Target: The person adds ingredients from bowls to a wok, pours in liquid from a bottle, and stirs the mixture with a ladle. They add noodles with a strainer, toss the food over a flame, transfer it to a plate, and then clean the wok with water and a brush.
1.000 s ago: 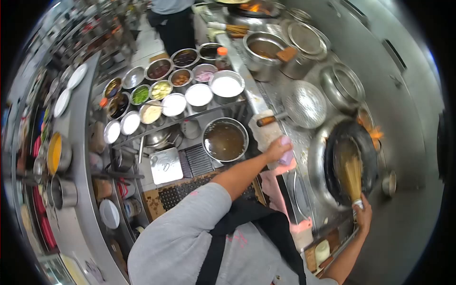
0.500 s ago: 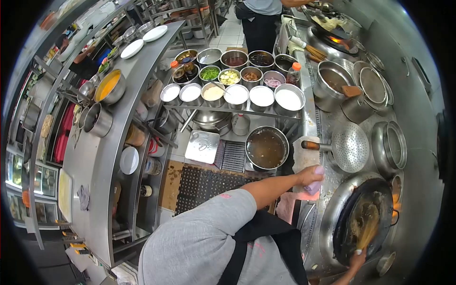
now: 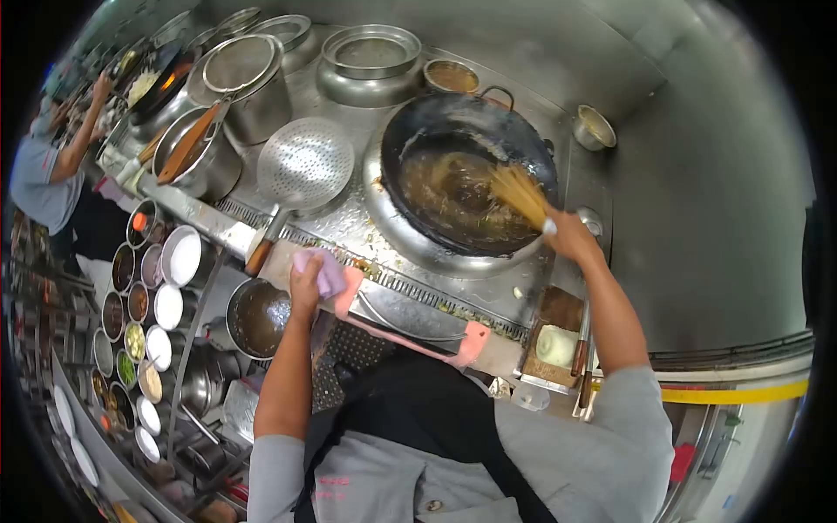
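Note:
My right hand [image 3: 574, 235] is closed round the handle of a bamboo wok brush [image 3: 518, 192]. The brush's splayed bristles dip into murky brown liquid in a large black wok [image 3: 445, 118], which sits tilted on a round metal burner ring [image 3: 377, 187]. At the stove's front edge, my left hand [image 3: 305, 286] grips a folded purple cloth [image 3: 328, 272]. Close to that hand is the wooden handle of a perforated skimmer [image 3: 305, 164], whose round bowl rests on the steel stovetop [image 3: 349, 235].
Left of the skimmer stands a pot [image 3: 222, 166] with a wooden-handled tool across it. Below is a pot of brown liquid [image 3: 253, 322], beside several ingredient containers [image 3: 168, 307]. A co-worker [image 3: 48, 170] stands at another wok. A small tray [image 3: 556, 347] lies at the right.
My view has swung right, from the ingredient rack and aisle to the wok. The right hand keeps its hold on the brush in the wok; the left still holds the cloth.

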`<action>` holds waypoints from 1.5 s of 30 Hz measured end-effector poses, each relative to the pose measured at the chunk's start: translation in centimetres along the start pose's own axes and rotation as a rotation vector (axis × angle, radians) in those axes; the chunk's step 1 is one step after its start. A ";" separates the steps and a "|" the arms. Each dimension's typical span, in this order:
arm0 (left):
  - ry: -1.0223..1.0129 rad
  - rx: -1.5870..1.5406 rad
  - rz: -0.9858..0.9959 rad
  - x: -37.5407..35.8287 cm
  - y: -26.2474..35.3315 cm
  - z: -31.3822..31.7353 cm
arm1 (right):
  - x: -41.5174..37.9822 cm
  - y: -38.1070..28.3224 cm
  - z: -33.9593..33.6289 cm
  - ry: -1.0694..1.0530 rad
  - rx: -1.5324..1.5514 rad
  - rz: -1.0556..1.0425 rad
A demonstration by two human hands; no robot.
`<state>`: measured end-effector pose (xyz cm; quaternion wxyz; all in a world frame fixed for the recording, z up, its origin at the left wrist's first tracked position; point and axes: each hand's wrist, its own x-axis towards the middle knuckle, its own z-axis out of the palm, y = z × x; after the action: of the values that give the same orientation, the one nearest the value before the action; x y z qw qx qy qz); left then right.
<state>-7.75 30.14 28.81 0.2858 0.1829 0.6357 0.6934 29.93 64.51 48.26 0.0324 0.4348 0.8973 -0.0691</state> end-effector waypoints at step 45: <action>0.043 -0.090 -0.090 -1.1 0.2 -0.2 | 2.6 -0.6 -0.5 -0.187 0.001 0.048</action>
<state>-7.08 29.26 29.14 0.3110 0.1261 0.6175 0.7114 27.81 66.22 48.55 0.1176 0.4479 0.8796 -0.1092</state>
